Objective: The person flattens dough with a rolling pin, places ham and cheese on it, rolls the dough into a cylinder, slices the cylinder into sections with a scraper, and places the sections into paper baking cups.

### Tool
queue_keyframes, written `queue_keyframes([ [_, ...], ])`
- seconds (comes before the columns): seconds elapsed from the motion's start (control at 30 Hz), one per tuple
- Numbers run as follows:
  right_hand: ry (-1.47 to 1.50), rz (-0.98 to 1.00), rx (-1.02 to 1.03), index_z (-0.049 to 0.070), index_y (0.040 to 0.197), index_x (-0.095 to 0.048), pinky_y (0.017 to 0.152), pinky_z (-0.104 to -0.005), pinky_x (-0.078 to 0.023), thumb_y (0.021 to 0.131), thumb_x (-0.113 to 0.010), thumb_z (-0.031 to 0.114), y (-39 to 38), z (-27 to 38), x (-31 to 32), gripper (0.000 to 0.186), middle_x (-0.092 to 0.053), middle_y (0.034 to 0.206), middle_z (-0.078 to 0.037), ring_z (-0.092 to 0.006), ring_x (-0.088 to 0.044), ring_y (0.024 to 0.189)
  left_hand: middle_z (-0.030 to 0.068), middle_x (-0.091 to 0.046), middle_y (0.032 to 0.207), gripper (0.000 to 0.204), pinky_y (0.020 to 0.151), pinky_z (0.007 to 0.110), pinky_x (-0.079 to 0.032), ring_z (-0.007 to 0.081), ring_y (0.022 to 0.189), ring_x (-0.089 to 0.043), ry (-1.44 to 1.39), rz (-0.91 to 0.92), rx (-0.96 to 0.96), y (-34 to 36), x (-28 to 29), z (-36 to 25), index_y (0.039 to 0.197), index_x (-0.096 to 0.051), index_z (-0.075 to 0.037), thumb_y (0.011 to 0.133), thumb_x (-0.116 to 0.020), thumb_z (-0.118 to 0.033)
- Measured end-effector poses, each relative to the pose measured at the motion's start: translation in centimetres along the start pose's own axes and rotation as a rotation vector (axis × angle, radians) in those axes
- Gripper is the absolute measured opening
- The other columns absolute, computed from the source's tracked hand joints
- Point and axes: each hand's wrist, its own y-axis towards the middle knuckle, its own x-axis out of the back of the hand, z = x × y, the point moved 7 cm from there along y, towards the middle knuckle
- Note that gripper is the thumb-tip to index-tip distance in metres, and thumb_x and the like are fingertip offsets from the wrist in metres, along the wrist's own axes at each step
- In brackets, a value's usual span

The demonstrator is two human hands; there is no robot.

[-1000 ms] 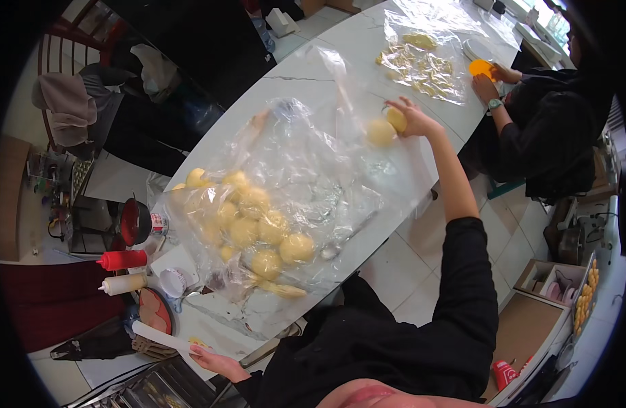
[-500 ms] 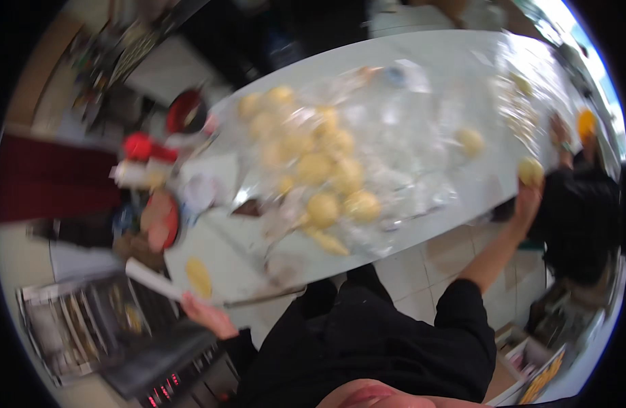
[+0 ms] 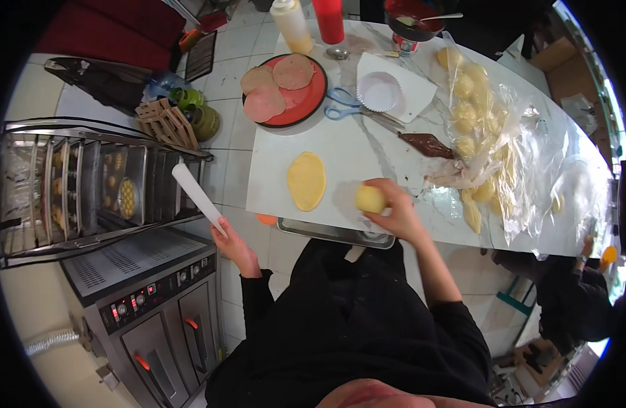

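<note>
My left hand (image 3: 235, 249) grips one end of a white rolling pin (image 3: 194, 194), held tilted in the air off the table's left edge. In my right hand (image 3: 397, 212) is a yellow dough ball (image 3: 370, 198), pinched between thumb and fingers just above the marble-patterned table (image 3: 353, 156). A flattened oval of yellow dough (image 3: 306, 181) lies on the table, left of the ball. Further right, several dough balls (image 3: 465, 115) rest under clear plastic sheeting (image 3: 523, 170), with a strip of dough (image 3: 471, 212) beside them.
Beyond the flat dough are a red plate (image 3: 306, 102) with sliced meat, blue-handled scissors (image 3: 343, 105), a white board (image 3: 411, 95), squeeze bottles and a dark bowl (image 3: 411, 20). A tray (image 3: 333, 233) juts below the table edge. An oven (image 3: 156, 306) and rack stand left; another person (image 3: 571, 296) is right.
My view has swung left. My right hand has brought the dough ball from the table's far right to beside the flat dough. My left hand still holds the rolling pin.
</note>
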Motion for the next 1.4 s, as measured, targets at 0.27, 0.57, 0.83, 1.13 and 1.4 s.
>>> queue_keyframes([
  [0.27,-0.863,-0.087,-0.251,0.017,0.133,-0.039,0.094,-0.0498,-0.031,0.06,-0.078,0.021,1.4,-1.0,-6.4,0.083,-0.036,0.138,-0.008,-0.0295,-0.034,0.125,0.0078,-0.055,0.096,0.036,0.082,0.033,-0.039,0.0174,0.098,-0.048,0.274,0.352,-0.295,3.0,-6.5,-0.7,0.113,-0.052,-0.002,0.087,-0.06,-0.027],
  [0.57,-1.047,-0.331,0.031,0.022,0.127,-0.049,0.089,-0.0456,-0.028,0.069,-0.071,0.032,-2.6,-1.5,-4.3,0.063,-0.049,0.121,0.001,-0.0176,-0.046,0.109,0.0075,-0.056,0.112,0.044,0.089,0.045,-0.03,0.0271,0.108,-0.046,0.606,1.161,-0.829,-9.1,-15.8,-2.4,0.116,-0.055,-0.011,0.077,-0.066,-0.028],
  [0.83,-1.056,-0.41,-0.043,0.009,0.138,-0.03,0.087,-0.0464,-0.028,0.085,-0.05,0.041,3.1,-4.7,-1.1,0.066,-0.037,0.132,-0.011,-0.0287,-0.039,0.113,0.008,-0.017,0.149,0.06,0.101,0.066,-0.002,0.0299,0.137,-0.015,0.873,0.93,-1.141,-8.0,-23.2,-0.4,0.143,-0.024,-0.016,0.091,-0.038,-0.042],
  [1.13,-0.967,-0.674,0.082,0.009,0.117,-0.05,0.086,-0.0446,-0.03,0.088,-0.048,0.04,11.6,-3.7,4.2,0.042,-0.049,0.112,-0.01,-0.0275,-0.045,0.104,0.0104,-0.044,0.126,0.037,0.095,0.052,-0.026,0.03,0.116,-0.04,0.684,0.71,-1.164,-3.2,-31.6,-3.8,0.119,-0.049,-0.009,0.091,-0.041,-0.033],
  [1.4,-0.883,-0.3,-0.094,0.007,0.071,-0.058,0.067,-0.0379,-0.044,0.089,-0.048,0.033,9.7,-4.9,0.4,0.034,-0.059,0.073,-0.007,-0.0251,-0.057,0.075,0.0048,-0.059,0.069,0.026,0.068,0.04,-0.039,0.0258,0.072,-0.055,0.625,0.966,-1.187,-6.3,-29.0,-1.5,0.074,-0.062,-0.008,0.089,-0.048,-0.025],
])
